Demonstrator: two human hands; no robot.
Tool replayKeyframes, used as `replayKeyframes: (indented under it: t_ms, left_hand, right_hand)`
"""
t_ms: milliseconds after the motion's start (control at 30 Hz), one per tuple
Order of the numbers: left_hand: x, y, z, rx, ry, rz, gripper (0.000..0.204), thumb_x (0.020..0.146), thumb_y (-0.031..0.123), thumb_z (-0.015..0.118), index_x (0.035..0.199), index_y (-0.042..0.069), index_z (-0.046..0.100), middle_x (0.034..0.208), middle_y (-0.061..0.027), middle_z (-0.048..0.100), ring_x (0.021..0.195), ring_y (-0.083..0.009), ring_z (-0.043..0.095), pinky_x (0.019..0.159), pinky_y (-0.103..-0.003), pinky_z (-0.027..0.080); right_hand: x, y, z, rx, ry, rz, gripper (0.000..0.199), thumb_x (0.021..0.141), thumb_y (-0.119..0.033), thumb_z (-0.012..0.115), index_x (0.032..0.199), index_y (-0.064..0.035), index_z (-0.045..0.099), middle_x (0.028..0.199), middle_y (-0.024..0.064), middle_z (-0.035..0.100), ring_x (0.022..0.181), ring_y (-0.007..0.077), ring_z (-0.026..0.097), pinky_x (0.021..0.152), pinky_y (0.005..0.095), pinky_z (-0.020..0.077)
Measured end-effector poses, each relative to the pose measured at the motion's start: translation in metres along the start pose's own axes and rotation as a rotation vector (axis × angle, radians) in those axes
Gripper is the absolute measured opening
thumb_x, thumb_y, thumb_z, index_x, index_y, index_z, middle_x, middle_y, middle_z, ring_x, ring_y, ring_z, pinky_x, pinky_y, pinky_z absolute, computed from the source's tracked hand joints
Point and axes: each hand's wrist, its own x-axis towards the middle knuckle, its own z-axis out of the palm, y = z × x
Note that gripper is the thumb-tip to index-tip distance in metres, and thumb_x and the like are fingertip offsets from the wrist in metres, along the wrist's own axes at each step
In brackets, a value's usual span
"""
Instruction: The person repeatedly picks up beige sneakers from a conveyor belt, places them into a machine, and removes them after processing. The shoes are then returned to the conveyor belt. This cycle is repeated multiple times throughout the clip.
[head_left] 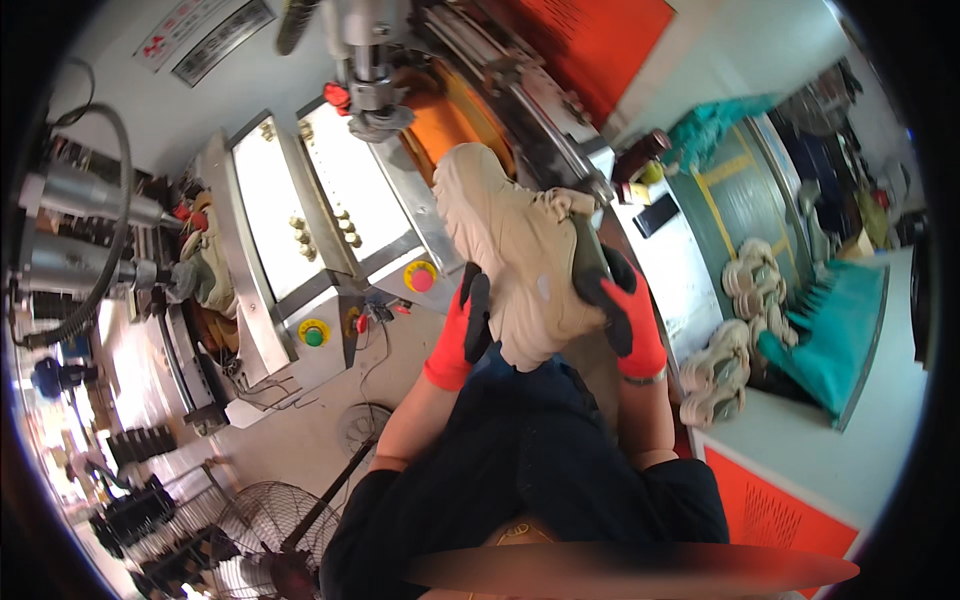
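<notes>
- I hold a chunky beige sneaker with a thick lugged sole point(520, 255) in both hands, raised in front of my dark-clothed lap, sole turned up and to the left.
- My left hand point(468, 330), in a red glove with black fingers, cups the near left side of the shoe; the fingers point(480, 305) are curled shut against the sole edge.
- My right hand point(625, 315), gloved the same, grips the right side near the shoe's opening, fingers wrapped closed over the upper.
- The shoe's long axis runs from near right to far left, one end pointing up toward the metal press head point(375, 105) of the grey machine with red and green buttons point(330, 240) just beyond.
- Both hands are on the shoe; the left sits nearer the machine.
- On the white worktop point(850, 450) to my right, well apart, more beige sneakers point(735, 350) lie beside a teal tray point(830, 345).
- A floor fan point(275, 530) stands near left.
</notes>
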Motion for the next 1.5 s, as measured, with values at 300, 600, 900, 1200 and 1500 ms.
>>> replayKeyframes:
  t_ms: [300, 600, 900, 1200, 1500]
  left_hand:
    - [0.029, -0.075, 0.102, -0.743, -0.577, -0.080, 0.054, 0.111, 0.042, 0.044, 0.151, 0.006, 0.047, 0.146, -0.0101, 0.056, 0.133, -0.0259, 0.055, 0.114, -0.042, 0.047]
    - [0.087, -0.121, 0.275, -0.260, -0.504, -0.156, 0.045, 0.113, 0.037, 0.043, 0.140, 0.005, 0.059, 0.133, -0.0101, 0.067, 0.125, -0.0248, 0.062, 0.112, -0.040, 0.048]
    - [0.135, -0.150, 0.419, 0.215, -0.718, -0.230, 0.058, 0.116, 0.045, 0.034, 0.144, 0.000, 0.056, 0.132, -0.0132, 0.068, 0.119, -0.0207, 0.065, 0.103, -0.036, 0.052]
    - [0.222, -0.168, 0.476, -0.128, -0.615, -0.645, 0.062, 0.111, 0.034, 0.053, 0.161, 0.003, 0.034, 0.153, -0.0196, 0.052, 0.135, -0.0321, 0.058, 0.113, -0.043, 0.047]
    - [0.421, -0.224, 0.529, 0.122, -0.391, -0.328, 0.064, 0.099, -0.001, 0.064, 0.159, 0.003, 0.041, 0.158, -0.0086, 0.047, 0.142, -0.0208, 0.046, 0.115, -0.031, 0.041]
  right_hand:
    - [-0.128, -0.012, -0.053, -0.434, -0.103, -0.225, 0.100, 0.076, -0.018, 0.089, 0.160, -0.0015, 0.037, 0.165, 0.0194, 0.035, 0.158, 0.0363, 0.027, 0.126, 0.0451, 0.0262]
    - [-0.110, -0.051, -0.181, -0.709, 0.312, -0.236, 0.098, 0.080, -0.020, 0.088, 0.158, -0.0004, 0.033, 0.158, 0.0257, 0.041, 0.147, 0.0431, 0.041, 0.119, 0.0449, 0.0391]
    - [-0.055, -0.001, -0.419, -0.033, 0.650, -0.162, 0.063, 0.088, -0.021, 0.079, 0.142, 0.0001, 0.055, 0.130, 0.0135, 0.067, 0.119, 0.0240, 0.064, 0.105, 0.0382, 0.0497]
    - [0.061, 0.002, -0.602, -0.242, 0.992, -0.180, 0.059, 0.084, -0.016, 0.079, 0.136, 0.0031, 0.059, 0.126, 0.0165, 0.070, 0.114, 0.0268, 0.066, 0.102, 0.0380, 0.0505]
    - [0.193, -0.005, -0.687, -0.681, 1.336, 0.253, 0.081, 0.083, -0.027, 0.083, 0.151, -0.0024, 0.046, 0.141, 0.0240, 0.061, 0.130, 0.0426, 0.058, 0.109, 0.0483, 0.0461]
